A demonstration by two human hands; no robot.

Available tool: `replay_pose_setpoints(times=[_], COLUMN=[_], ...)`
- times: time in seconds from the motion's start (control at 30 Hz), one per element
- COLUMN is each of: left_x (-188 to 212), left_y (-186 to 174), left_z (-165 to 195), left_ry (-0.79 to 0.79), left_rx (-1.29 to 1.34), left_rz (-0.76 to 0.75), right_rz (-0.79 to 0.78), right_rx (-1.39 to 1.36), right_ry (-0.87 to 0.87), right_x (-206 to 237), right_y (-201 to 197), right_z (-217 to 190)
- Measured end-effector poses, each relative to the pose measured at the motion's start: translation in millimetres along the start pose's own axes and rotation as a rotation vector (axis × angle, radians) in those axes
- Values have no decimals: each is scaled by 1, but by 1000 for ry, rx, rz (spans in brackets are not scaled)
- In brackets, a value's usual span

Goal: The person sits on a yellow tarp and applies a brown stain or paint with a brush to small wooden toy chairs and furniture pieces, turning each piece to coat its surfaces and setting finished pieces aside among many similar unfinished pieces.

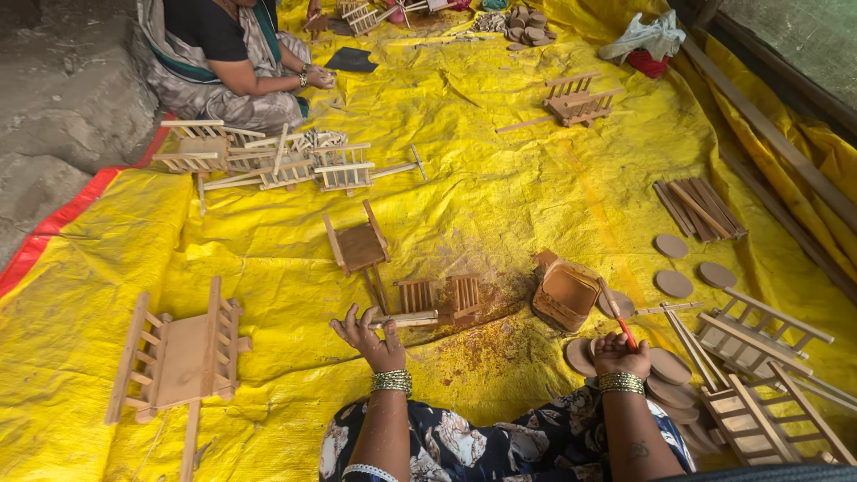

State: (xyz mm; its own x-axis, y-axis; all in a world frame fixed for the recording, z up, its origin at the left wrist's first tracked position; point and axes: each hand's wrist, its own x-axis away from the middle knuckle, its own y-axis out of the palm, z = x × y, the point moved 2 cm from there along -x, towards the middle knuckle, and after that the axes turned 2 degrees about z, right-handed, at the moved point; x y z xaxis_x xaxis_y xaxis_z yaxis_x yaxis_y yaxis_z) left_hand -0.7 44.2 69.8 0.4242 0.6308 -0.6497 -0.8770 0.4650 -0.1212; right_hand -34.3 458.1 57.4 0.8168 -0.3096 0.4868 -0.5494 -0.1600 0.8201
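My left hand rests on the yellow tarp, its fingers spread and pinching the end of a thin wooden stick joined to a small slatted wooden frame. My right hand grips a red-handled tool that points up and left towards a small brown box-like cart body. Flat round wooden discs lie around and under my right hand. Brown dust stains the tarp between my hands.
A finished wooden toy cart lies at the left and unfinished cart frames at the right. Another person sits at the far left beside several carts. Wooden slats, loose discs and another cart lie farther off.
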Motion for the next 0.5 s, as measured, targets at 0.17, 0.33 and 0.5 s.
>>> replay_pose_setpoints(times=[0.17,0.33,0.5], left_x=[-7,-10,-3], left_y=[-3,-3,-1], left_z=[9,18,33], left_ry=[-119,-179,-130], left_rx=[-63,-125,-100], left_rz=[112,152,27], right_rz=[-56,-169,-150], right_rx=[-44,-32,-21], right_ry=[-57,-50,-111], right_x=[16,35,44], right_y=[1,0,10], right_z=[0,5,1])
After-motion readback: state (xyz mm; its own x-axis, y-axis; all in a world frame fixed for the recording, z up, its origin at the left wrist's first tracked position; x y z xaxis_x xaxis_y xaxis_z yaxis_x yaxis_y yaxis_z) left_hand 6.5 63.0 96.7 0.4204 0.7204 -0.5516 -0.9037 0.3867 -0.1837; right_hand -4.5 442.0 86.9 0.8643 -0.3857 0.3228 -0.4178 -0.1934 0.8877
